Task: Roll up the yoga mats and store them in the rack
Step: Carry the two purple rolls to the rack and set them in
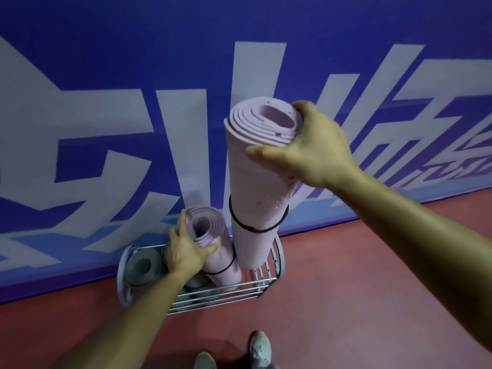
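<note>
The right hand [314,145] is wrapped around the top of a tall rolled pink mat [255,182], upright with its lower end in the wire rack [277,258] on the red floor [372,275] (a thin black band [253,229] circles it low down). The left hand [186,251] grips the top of a second pink mat [213,241], tilted in the rack beside grey rolls [142,267]; both mats show loose spiral ends and speckled marks.
</note>
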`<move>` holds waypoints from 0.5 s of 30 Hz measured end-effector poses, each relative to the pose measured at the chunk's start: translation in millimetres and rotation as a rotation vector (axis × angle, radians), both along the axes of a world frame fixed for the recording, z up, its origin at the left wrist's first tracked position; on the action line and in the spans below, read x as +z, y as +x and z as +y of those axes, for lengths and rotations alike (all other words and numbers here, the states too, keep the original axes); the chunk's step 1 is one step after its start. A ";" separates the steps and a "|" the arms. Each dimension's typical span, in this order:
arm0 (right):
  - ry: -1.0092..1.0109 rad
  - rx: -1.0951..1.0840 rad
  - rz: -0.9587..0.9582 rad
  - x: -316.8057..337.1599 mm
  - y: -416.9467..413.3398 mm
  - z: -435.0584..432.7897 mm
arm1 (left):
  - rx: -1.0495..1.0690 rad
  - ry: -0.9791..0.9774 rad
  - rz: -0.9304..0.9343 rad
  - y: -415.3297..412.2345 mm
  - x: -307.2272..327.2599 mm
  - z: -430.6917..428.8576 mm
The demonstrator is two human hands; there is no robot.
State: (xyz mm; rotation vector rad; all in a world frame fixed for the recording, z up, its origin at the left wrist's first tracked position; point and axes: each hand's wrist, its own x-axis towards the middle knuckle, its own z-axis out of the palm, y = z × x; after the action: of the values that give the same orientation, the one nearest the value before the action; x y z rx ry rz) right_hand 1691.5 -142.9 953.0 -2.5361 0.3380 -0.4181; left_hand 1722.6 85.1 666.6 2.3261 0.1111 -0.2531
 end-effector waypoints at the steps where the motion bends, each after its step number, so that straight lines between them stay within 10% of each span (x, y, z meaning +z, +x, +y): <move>1: 0.006 0.004 0.020 -15.3 6.0 -2.9 | -0.002 -0.005 -0.002 1.4 -0.1 -1.1; 15: 0.232 -0.197 0.219 -283.5 35.9 -64.4 | -0.039 0.009 -0.224 19.4 -38.5 -78.6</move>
State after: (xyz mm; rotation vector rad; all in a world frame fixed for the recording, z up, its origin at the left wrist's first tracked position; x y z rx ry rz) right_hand 1727.4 -207.4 669.5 -2.3319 0.6819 -0.1613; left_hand 1742.0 6.4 628.1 2.3501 -0.0446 -0.0101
